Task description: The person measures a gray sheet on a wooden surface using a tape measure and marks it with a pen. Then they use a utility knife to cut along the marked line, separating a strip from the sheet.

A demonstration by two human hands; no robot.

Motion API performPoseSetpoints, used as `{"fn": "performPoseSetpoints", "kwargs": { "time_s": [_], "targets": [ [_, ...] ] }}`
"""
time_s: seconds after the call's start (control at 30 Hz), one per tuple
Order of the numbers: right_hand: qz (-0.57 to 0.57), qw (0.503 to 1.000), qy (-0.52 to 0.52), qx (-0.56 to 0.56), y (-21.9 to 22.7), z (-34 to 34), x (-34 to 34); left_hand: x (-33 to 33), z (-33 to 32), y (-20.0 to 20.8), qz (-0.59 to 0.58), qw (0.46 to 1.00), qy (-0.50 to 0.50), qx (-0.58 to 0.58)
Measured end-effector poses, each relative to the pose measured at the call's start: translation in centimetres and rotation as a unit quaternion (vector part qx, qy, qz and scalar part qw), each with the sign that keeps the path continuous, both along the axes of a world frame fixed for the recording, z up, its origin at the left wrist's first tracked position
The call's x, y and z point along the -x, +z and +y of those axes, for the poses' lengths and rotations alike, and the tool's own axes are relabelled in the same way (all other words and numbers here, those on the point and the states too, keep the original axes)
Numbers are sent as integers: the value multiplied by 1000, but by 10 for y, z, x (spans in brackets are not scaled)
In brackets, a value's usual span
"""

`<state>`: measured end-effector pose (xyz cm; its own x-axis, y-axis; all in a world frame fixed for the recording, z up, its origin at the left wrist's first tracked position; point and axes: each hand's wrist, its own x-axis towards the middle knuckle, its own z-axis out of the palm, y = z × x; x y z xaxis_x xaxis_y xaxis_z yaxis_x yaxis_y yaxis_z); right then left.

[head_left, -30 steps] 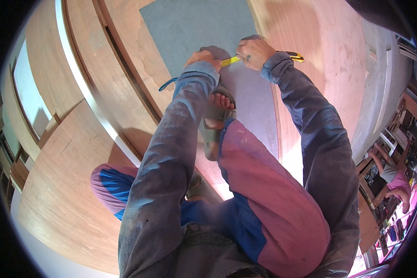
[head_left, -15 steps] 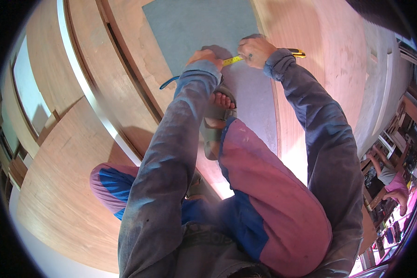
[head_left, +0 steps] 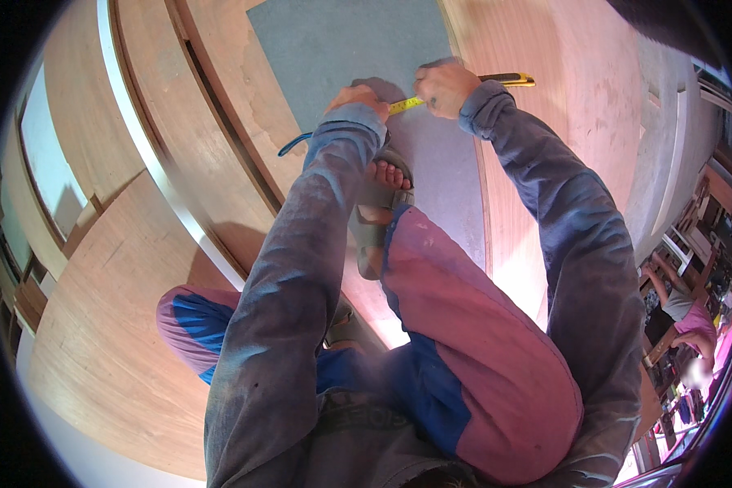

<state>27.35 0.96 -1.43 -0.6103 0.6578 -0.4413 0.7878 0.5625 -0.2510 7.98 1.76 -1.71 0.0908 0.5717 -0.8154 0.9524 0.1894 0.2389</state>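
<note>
A yellow tape measure blade (head_left: pixel 404 106) spans the short gap between my two hands, over a grey sheet (head_left: pixel 333 41). My left hand (head_left: pixel 356 98) is closed at the blade's left end; its fingers and the tape case are mostly hidden. A blue strap (head_left: pixel 294 145) sticks out to the left of that hand. My right hand (head_left: pixel 447 88) closes over the blade's right end. Out of this hand, to the right above the cuff, points the yellow and black handle of what looks like a utility knife (head_left: pixel 514 80).
My sandalled foot (head_left: pixel 392 177) rests on the grey sheet just below my hands. Pale wooden boards (head_left: pixel 512 41) lie around it. At left runs a long white-edged strip (head_left: pixel 150 163). Far right, another person (head_left: pixel 690 317) is among stacked timber and clutter.
My right hand has shifted slightly left and up, and the knife handle has swung up a little, showing more. My left hand is nearly still. The person at far right has moved.
</note>
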Motion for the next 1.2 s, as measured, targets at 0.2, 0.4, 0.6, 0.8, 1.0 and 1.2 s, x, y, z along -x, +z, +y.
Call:
{"fn": "performPoseSetpoints", "kwargs": {
  "time_s": [0.2,0.4,0.6,0.8,1.0,1.2],
  "targets": [
    [-56,994,95,-16,9,11,8,2,-3,-12,-19,999,-8,-29],
    [-71,991,111,-16,6,16,13,2,2,-6,-5,1000,-2,-12],
    [-26,999,6,-38,4,-7,6,6,0,-3,-20,999,-33,-31],
    [60,984,-165,-3,12,-66,16,6,0,-4,-33,999,-36,-23],
    [58,976,-204,54,8,-87,22,3,-1,-3,-19,999,-25,-26],
    [37,976,-203,71,4,-89,22,2,0,-5,-14,999,-40,-16]
  ]
}}
